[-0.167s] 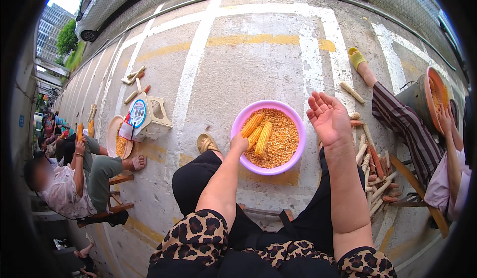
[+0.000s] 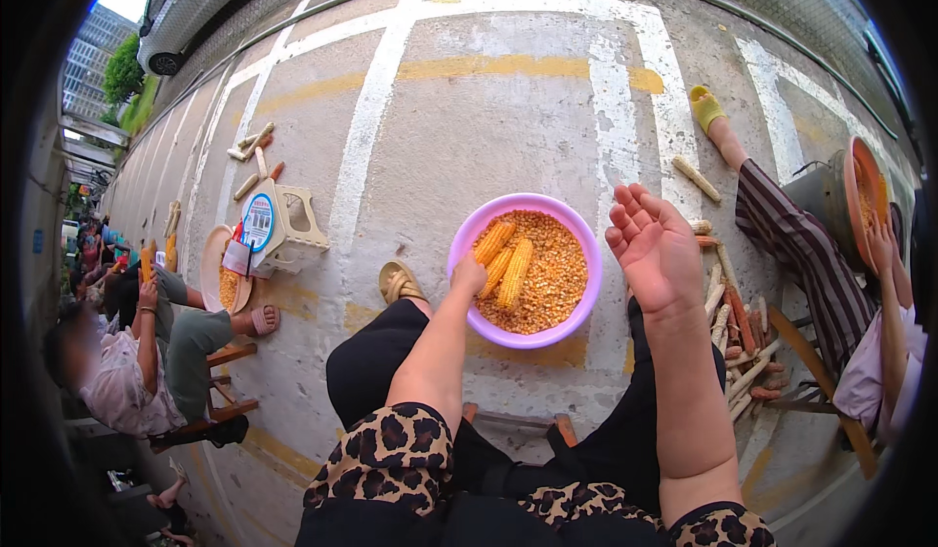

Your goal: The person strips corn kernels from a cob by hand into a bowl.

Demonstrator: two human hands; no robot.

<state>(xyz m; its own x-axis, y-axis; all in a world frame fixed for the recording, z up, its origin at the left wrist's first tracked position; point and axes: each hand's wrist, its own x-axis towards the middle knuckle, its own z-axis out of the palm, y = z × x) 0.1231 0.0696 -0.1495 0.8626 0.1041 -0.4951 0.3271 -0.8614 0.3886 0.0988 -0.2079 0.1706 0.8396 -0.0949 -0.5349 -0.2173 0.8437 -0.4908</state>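
A pink-purple basin [image 2: 578,310] full of loose yellow corn kernels [image 2: 550,288] stands on the ground between my legs. Three corn cobs with kernels lie on top, toward the left half of the basin. My left hand [image 2: 469,274] reaches over the left rim, closed around the lower end of the leftmost corn cob [image 2: 494,241]; its fingertips are partly hidden. To the right of the basin, my right hand [image 2: 657,252] is raised with the palm turned up. Its fingers are loosely curled and apart, and it holds nothing.
Stripped cobs [image 2: 747,352] lie heaped right of my leg. At right, a person in striped trousers works over an orange basin [image 2: 862,205]. At left, a seated person holds corn near a pale basin [image 2: 212,266] and a beige plastic stool [image 2: 298,225]. A fence runs along the back.
The view has shifted slightly. My left hand stays by the leftmost cob, and my right hand remains raised and open.
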